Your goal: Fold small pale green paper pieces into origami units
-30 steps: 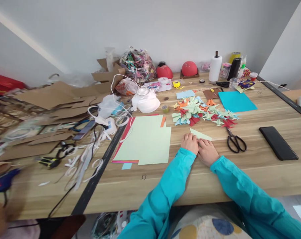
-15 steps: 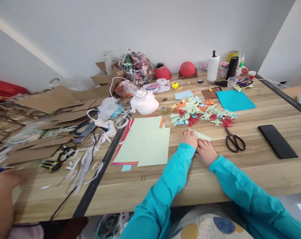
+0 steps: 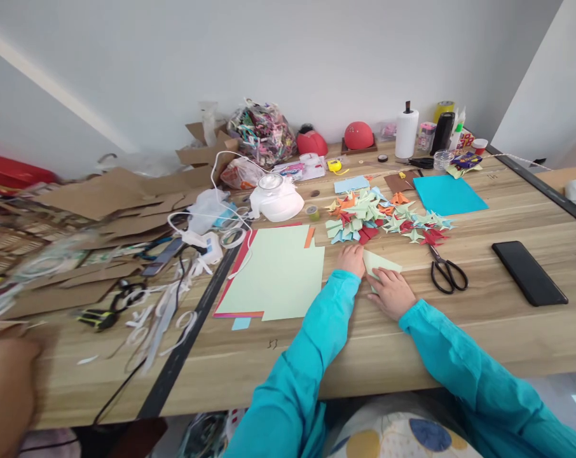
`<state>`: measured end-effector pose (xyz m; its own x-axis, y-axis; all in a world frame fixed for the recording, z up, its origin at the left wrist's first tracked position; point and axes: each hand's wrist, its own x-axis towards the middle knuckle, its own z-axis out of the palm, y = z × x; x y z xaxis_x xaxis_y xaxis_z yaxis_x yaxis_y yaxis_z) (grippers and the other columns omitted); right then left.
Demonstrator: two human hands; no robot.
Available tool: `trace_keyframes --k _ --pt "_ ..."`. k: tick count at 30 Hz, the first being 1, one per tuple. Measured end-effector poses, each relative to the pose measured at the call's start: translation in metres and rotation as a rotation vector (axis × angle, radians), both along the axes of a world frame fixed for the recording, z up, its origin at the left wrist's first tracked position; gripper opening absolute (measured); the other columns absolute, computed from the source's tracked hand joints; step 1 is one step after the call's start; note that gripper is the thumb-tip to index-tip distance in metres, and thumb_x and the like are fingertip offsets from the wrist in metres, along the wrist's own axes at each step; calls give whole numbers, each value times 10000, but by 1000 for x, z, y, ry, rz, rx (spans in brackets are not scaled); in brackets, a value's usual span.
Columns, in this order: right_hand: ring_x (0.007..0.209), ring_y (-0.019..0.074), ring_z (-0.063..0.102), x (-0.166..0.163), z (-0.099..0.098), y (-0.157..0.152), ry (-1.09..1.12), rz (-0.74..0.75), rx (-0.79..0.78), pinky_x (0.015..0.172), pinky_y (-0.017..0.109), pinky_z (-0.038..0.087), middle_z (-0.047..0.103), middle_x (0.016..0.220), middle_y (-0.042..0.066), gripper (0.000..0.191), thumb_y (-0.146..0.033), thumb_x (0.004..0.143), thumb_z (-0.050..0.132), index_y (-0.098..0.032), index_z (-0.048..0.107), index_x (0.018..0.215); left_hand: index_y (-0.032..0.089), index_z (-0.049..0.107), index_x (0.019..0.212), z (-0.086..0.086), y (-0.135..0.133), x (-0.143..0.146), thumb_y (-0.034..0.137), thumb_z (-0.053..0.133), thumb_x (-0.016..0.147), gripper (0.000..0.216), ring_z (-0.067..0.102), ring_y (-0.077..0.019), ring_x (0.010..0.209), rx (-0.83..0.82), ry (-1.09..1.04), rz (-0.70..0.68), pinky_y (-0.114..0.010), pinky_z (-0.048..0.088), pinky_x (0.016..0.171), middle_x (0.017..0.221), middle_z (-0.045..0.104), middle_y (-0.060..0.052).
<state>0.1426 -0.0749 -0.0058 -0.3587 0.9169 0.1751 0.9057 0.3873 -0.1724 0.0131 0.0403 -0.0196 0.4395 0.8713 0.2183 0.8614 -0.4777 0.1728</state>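
A folded piece of pale green paper point(image 3: 383, 260) lies on the table between my hands. My left hand point(image 3: 351, 259) is closed at its left corner, the fingertips partly hidden. From the lower right my right hand point(image 3: 391, 294) rests on the paper's near edge, its fingers stretched and slightly apart. Just beyond sits a pile of folded paper cranes point(image 3: 364, 213) in green, orange, red and blue. Black-handled scissors point(image 3: 447, 272) lie right of my right hand, blades toward the cranes. A stack of pale green sheets point(image 3: 281, 273) is on the left.
A black phone point(image 3: 529, 273) lies at the right, and a turquoise sheet point(image 3: 450, 194) behind it. A white lamp point(image 3: 277, 200) with a cord stands beyond the stack. Cardboard point(image 3: 97, 191) and cut strips crowd the left, where another person's hand point(image 3: 9, 375) shows, blurred.
My left hand has moved slightly left, away from my right hand. More of the green paper now shows between them, its visible shape wider.
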Motion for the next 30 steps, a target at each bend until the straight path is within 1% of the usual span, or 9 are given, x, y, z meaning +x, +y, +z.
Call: trace_keyframes --k 2,5,11,14,15,17,22,26,30 --pt "1204 245 339 0 -1 0 -1 -5 -1 969 387 269 445 1295 114 469 -410 853 413 -188 444 1265 184 542 1109 -3 4 -10 90 410 738 405 465 -192 1101 -24 -18 -63 -376 298 998 1193 550 -58" --pt "1185 246 354 0 0 0 -2 -10 -3 959 380 271 449 1288 109 459 -409 860 397 -190 447 1259 192 541 1129 -7 7 -17 65 412 715 452 445 -186 1134 -62 -72 -78 -384 287 1015 1224 537 -39" --pt "1111 252 394 -3 10 2 -62 -42 -16 911 372 297 476 1245 110 485 -419 865 373 -169 408 1279 197 554 1122 -5 4 -14 72 406 726 440 449 -180 1134 -66 -121 -67 -384 277 1026 1227 537 -32" --pt "1003 261 447 -7 17 13 -141 -81 -44 824 386 336 530 1147 123 493 -432 870 345 -174 388 1287 210 575 1089 -3 3 -13 88 404 745 402 454 -172 1124 -66 -134 -50 -366 295 1013 1214 547 -17" --pt "978 265 456 -10 19 20 -161 -114 -53 794 384 345 544 1112 126 487 -434 874 328 -180 389 1286 209 579 1082 -2 3 -13 99 409 750 389 455 -172 1121 -66 -137 -45 -360 299 1009 1210 550 -15" --pt "966 263 462 -15 22 35 -175 -168 -74 761 361 355 548 1088 133 462 -422 883 303 -187 414 1265 207 584 1074 -3 4 -13 129 422 761 361 456 -175 1113 -65 -141 -49 -352 305 1001 1204 554 -12" --pt "948 234 506 -28 21 69 -177 -267 -172 769 331 360 576 1045 104 391 -366 906 251 -215 483 1183 240 589 1063 -8 8 -14 167 460 762 335 458 -176 1094 -56 -151 -56 -339 324 971 1197 557 5" --pt "946 233 521 -33 16 74 -181 -296 -171 759 326 368 570 1053 114 405 -363 913 215 -206 466 1188 261 595 1045 -12 10 -14 181 459 779 310 456 -169 1084 -26 -161 -43 -328 327 955 1186 564 21" --pt "960 233 514 -32 15 71 -209 -295 -172 770 331 373 557 1058 120 402 -360 913 215 -212 469 1186 242 596 1042 -11 8 -11 223 440 810 281 450 -185 1083 13 -116 -44 -340 342 913 1204 551 11"
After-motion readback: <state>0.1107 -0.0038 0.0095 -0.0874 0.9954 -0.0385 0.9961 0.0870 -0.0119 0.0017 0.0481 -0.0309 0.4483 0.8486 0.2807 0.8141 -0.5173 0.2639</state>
